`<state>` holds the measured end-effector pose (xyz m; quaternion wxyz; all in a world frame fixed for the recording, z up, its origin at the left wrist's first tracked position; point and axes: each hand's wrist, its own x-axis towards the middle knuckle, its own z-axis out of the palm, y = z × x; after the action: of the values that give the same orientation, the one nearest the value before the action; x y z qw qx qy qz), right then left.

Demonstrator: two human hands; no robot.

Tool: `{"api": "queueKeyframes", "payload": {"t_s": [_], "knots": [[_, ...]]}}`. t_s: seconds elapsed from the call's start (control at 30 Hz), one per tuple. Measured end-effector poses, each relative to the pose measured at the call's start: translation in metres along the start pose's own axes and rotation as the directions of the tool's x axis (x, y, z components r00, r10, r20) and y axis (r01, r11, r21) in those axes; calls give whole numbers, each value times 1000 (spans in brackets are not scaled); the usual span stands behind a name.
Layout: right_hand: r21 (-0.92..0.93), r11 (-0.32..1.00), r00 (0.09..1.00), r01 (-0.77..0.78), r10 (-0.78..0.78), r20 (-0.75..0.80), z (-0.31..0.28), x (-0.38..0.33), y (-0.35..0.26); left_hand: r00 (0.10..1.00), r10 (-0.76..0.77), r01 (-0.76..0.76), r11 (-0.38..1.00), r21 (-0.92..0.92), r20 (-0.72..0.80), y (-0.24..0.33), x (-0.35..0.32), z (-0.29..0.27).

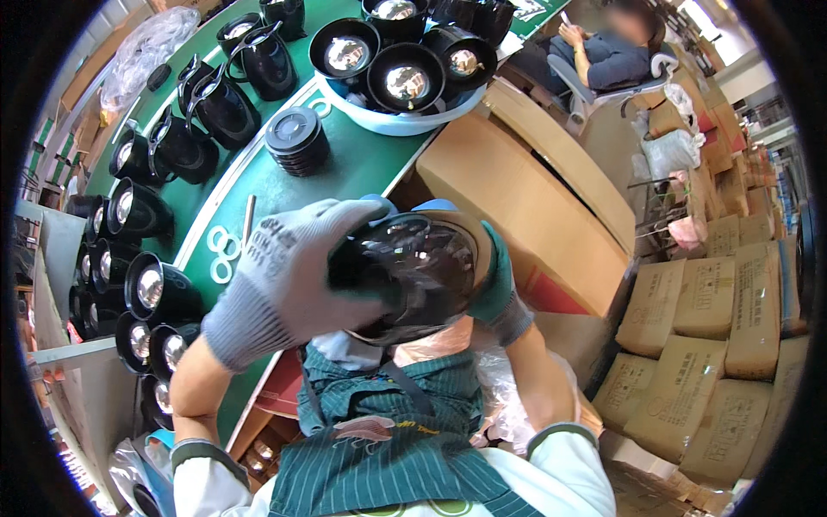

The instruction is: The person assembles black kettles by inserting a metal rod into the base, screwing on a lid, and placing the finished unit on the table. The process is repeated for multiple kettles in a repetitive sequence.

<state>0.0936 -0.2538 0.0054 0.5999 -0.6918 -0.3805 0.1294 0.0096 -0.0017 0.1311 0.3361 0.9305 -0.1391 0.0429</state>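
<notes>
Both my hands hold a glossy black kettle body (422,280) close in front of my chest. My left hand (289,276), in a grey knit glove, is spread over its left side. My right hand (495,280), in a green-cuffed glove, is wrapped round its right side and mostly hidden behind it. On the green bench (362,168) just beyond lie a few white rings (222,252) and a thin stick (247,220).
Many black kettle bodies (155,293) line the bench's left side. A stack of black round lids (297,140) stands mid-bench, and a white basin (405,116) holds more black bodies. Cardboard boxes (706,345) are stacked at the right. Another person (603,52) sits at the far top.
</notes>
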Motion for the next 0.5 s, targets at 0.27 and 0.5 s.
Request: {"api": "queueKeyframes", "payload": {"t_s": [0.27,0.5], "knots": [[25,994,992,109,-110,64,3,4,-14,962,267,-273,941,-199,-59,2,-9,8],[220,975,999,-42,38,21,3,1,-12,964,254,-264,935,-236,-73,0,-16,7]]}}
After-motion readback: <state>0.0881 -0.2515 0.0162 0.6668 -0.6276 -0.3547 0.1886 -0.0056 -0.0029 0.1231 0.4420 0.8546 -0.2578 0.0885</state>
